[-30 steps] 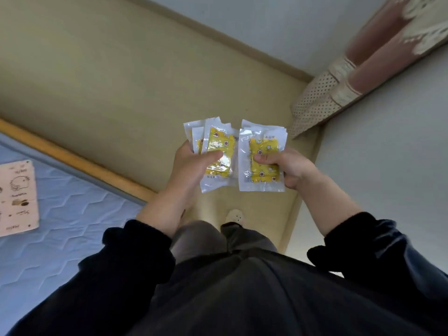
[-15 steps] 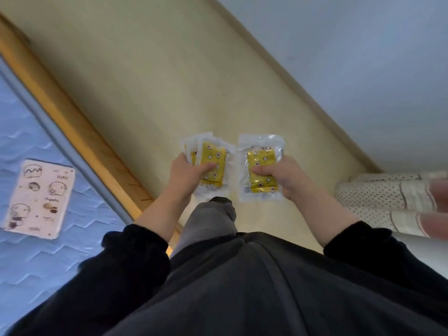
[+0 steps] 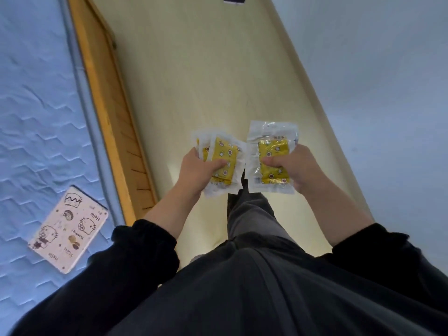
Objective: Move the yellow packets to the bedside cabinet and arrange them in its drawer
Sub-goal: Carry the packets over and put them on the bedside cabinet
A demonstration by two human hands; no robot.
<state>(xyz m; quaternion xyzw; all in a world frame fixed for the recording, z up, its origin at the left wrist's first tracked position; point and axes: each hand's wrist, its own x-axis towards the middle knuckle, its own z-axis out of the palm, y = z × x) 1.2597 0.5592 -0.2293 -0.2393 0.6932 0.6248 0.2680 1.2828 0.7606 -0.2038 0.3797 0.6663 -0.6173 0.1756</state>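
Near left, a notebook (image 3: pixel 69 229) lies on the mattress (image 3: pixel 36 105). Ahead, the left hand (image 3: pixel 196 170) pinches a fan of perhaps three yellow packets (image 3: pixel 224 161), and the right hand (image 3: pixel 298 170) grips another packet (image 3: pixel 272 151), thumbs on top for carrying. Bare floor (image 3: pixel 194 69) lies beyond, with no bedside cabinet in view.

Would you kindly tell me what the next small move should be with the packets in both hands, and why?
Probably carry them forward along the floor between the bed and the wall. The left hand grips a fan of yellow packets, the right hand grips another packet, and no bedside cabinet or drawer is in view, so nothing can be placed here.
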